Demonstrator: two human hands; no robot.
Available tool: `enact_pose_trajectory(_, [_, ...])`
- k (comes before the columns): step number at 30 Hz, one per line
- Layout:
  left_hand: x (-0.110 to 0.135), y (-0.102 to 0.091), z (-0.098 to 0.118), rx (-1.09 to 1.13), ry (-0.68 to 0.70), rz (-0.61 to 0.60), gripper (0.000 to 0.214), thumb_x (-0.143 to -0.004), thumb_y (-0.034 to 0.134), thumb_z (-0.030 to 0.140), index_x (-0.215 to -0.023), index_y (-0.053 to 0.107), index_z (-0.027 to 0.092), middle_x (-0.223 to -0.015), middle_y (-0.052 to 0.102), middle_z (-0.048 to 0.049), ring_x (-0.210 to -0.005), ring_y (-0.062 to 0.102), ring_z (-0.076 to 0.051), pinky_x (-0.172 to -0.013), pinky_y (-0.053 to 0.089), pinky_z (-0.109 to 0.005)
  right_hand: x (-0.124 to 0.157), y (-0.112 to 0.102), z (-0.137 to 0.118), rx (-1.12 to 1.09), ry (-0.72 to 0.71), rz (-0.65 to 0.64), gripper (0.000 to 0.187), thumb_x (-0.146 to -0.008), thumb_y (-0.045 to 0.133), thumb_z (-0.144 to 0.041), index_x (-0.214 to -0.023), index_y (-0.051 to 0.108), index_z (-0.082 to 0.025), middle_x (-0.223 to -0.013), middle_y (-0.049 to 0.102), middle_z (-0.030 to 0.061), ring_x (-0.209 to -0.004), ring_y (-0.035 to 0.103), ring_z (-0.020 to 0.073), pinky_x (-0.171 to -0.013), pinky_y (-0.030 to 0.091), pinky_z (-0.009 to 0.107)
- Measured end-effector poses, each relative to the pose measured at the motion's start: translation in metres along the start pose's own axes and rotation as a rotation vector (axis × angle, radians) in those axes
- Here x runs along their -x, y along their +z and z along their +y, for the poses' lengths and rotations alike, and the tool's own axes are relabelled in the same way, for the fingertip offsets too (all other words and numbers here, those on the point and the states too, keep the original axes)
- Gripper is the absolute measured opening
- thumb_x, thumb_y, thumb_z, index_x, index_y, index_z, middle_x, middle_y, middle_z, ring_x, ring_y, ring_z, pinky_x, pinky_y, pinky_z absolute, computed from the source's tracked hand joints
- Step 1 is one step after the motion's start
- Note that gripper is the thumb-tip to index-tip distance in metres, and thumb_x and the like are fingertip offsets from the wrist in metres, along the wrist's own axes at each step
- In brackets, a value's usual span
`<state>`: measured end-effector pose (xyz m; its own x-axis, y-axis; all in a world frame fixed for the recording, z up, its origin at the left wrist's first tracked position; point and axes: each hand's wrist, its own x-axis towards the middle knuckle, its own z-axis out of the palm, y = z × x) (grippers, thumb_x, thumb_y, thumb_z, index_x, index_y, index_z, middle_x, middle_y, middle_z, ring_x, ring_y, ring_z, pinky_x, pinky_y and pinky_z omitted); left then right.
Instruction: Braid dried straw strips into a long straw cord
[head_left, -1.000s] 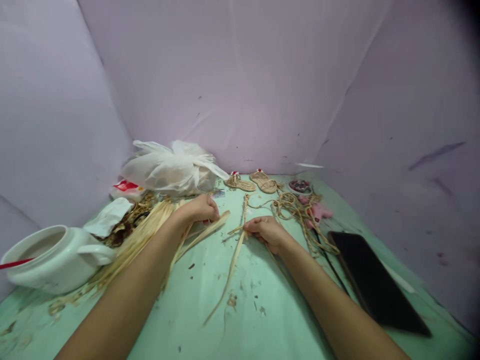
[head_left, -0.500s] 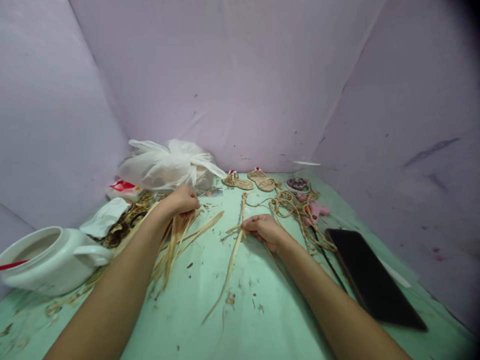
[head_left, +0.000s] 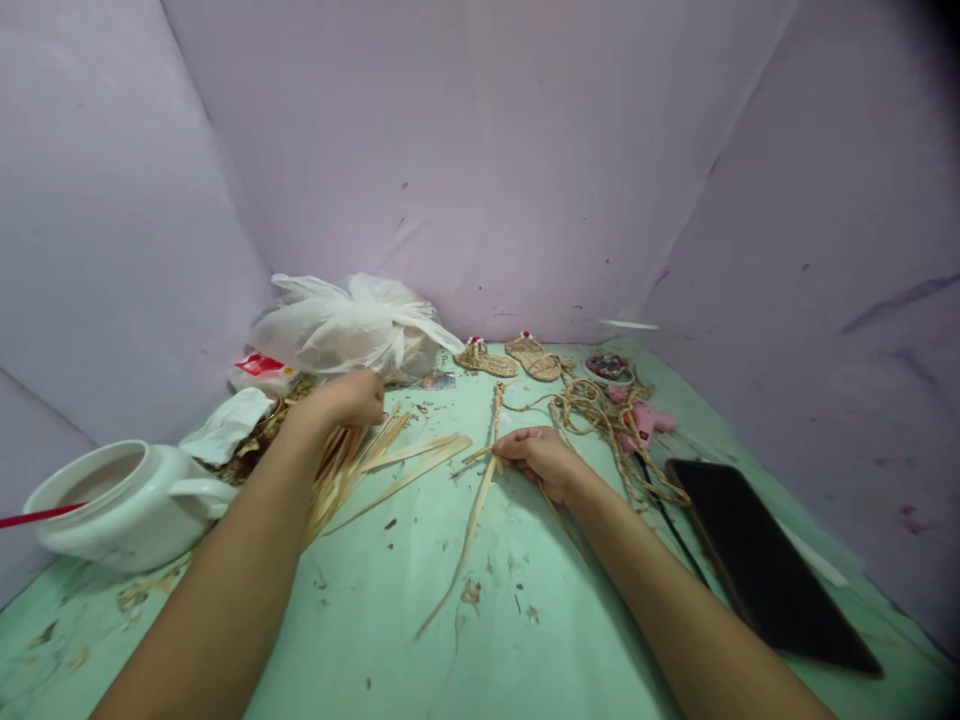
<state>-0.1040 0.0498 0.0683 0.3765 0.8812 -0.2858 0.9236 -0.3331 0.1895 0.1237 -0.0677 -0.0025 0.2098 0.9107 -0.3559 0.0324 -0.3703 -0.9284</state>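
Note:
My right hand (head_left: 537, 460) pinches the lower end of a thin plaited cord (head_left: 497, 412) between thumb and fingertips. Below that pinch, a loose pale strip (head_left: 469, 535) trails over the green tabletop. At the left, my left hand (head_left: 357, 398) is closed, fingers curled down, at the far end of a pile of dried fibre strips (head_left: 339, 478). Whatever its fingers hold is hidden behind the knuckles. A few flat strips (head_left: 420, 462) fan out from the pile towards the middle.
A tied white plastic bag (head_left: 352, 325) and two small woven sandals (head_left: 534, 358) stand by the back wall. Coiled rope (head_left: 592, 408), a pink glue gun (head_left: 646, 422) and a black tablet-like slab (head_left: 772, 565) lie right. A white pot (head_left: 127, 525) stands left.
My left hand has drawn slightly left over the pile, and some strips have shifted and spread. My right hand keeps its pinch on the cord. The whole view has turned slightly left.

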Motion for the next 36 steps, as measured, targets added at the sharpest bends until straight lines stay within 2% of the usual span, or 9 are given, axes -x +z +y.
enact_pose_trajectory(4, [0.008, 0.018, 0.043, 0.031, 0.284, -0.115, 0.009, -0.051, 0.053, 0.021, -0.055, 0.06, 0.017, -0.053, 0.056, 0.0001, -0.052, 0.049, -0.012, -0.048, 0.033, -0.02, 0.0, 0.0, 0.001, -0.001, -0.005, -0.006, 0.005, -0.056, 0.059, -0.016, -0.056, 0.059, -0.01, -0.041, 0.048, -0.0024, -0.033, 0.025, 0.003, -0.035, 0.013, 0.02])
enact_pose_trajectory(6, [0.011, 0.031, 0.061, -0.024, 0.289, -0.121, 0.011, -0.051, 0.055, 0.023, -0.059, 0.061, 0.018, -0.058, 0.059, -0.0022, -0.054, 0.051, -0.014, -0.048, 0.032, -0.022, -0.001, 0.0, 0.001, -0.012, -0.002, -0.011, 0.006, -0.056, 0.059, -0.016, -0.057, 0.059, -0.01, -0.042, 0.049, -0.0023, -0.032, 0.024, 0.0028, -0.035, 0.013, 0.02])
enact_pose_trajectory(9, [0.012, 0.047, 0.077, -0.138, 0.222, 0.015, 0.013, -0.054, 0.055, 0.023, -0.063, 0.062, 0.016, -0.067, 0.062, -0.0075, -0.061, 0.055, -0.017, -0.051, 0.034, -0.023, -0.002, -0.001, 0.002, -0.017, -0.003, -0.014, 0.005, -0.054, 0.059, -0.015, -0.056, 0.059, -0.01, -0.041, 0.048, -0.0028, -0.031, 0.023, 0.0025, -0.034, 0.012, 0.02])
enact_pose_trajectory(17, [0.008, 0.05, 0.079, -0.097, 0.263, 0.072, 0.014, -0.057, 0.049, 0.019, -0.061, 0.062, 0.017, -0.065, 0.062, -0.0079, -0.061, 0.055, -0.019, -0.051, 0.034, -0.025, -0.005, -0.001, 0.004, -0.025, -0.017, -0.013, 0.006, -0.053, 0.059, -0.015, -0.057, 0.059, -0.011, -0.04, 0.049, -0.0036, -0.031, 0.023, 0.0026, -0.034, 0.012, 0.021])
enact_pose_trajectory(21, [0.007, 0.048, 0.079, 0.099, 0.321, -0.022, 0.015, -0.054, 0.047, 0.018, -0.059, 0.061, 0.016, -0.056, 0.056, -0.003, -0.053, 0.05, -0.014, -0.047, 0.032, -0.022, -0.003, -0.001, 0.002, -0.019, -0.027, -0.016, 0.004, -0.054, 0.058, -0.015, -0.054, 0.058, -0.011, -0.04, 0.048, -0.0034, -0.031, 0.023, 0.0025, -0.034, 0.012, 0.021])
enact_pose_trajectory(24, [0.009, 0.05, 0.082, 0.321, 0.335, -0.176, 0.012, -0.054, 0.047, 0.019, -0.06, 0.058, 0.015, -0.048, 0.05, 0.0002, -0.047, 0.047, -0.011, -0.043, 0.03, -0.02, -0.001, 0.0, 0.0, -0.015, -0.018, -0.014, 0.004, -0.054, 0.058, -0.015, -0.054, 0.058, -0.011, -0.039, 0.046, -0.0039, -0.031, 0.023, 0.0026, -0.035, 0.012, 0.021])
enact_pose_trajectory(27, [0.01, 0.052, 0.084, 0.527, 0.276, -0.317, 0.012, -0.055, 0.05, 0.022, -0.063, 0.056, 0.015, -0.047, 0.05, 0.001, -0.043, 0.047, -0.01, -0.039, 0.029, -0.019, -0.001, 0.0, 0.0, -0.022, -0.013, -0.008, 0.004, -0.054, 0.058, -0.015, -0.055, 0.058, -0.01, -0.039, 0.046, -0.0039, -0.031, 0.025, 0.003, -0.035, 0.013, 0.021])
enact_pose_trajectory(30, [0.009, 0.054, 0.087, 0.697, 0.184, -0.358, 0.016, -0.059, 0.051, 0.026, -0.07, 0.057, 0.014, -0.046, 0.05, 0.0009, -0.039, 0.045, -0.01, -0.036, 0.026, -0.019, -0.002, 0.0, 0.0, -0.038, -0.014, -0.006, 0.003, -0.054, 0.058, -0.014, -0.054, 0.057, -0.011, -0.039, 0.047, -0.0035, -0.032, 0.027, 0.0031, -0.035, 0.015, 0.02])
enact_pose_trajectory(36, [0.01, 0.058, 0.097, 0.727, 0.059, -0.255, 0.014, -0.062, 0.054, 0.025, -0.056, 0.053, 0.013, -0.033, 0.044, 0.0019, -0.028, 0.03, -0.005, -0.034, 0.022, -0.019, -0.002, 0.001, 0.0, -0.037, -0.012, -0.006, 0.003, -0.054, 0.058, -0.014, -0.054, 0.057, -0.011, -0.039, 0.047, -0.0039, -0.032, 0.025, 0.0029, -0.035, 0.014, 0.02])
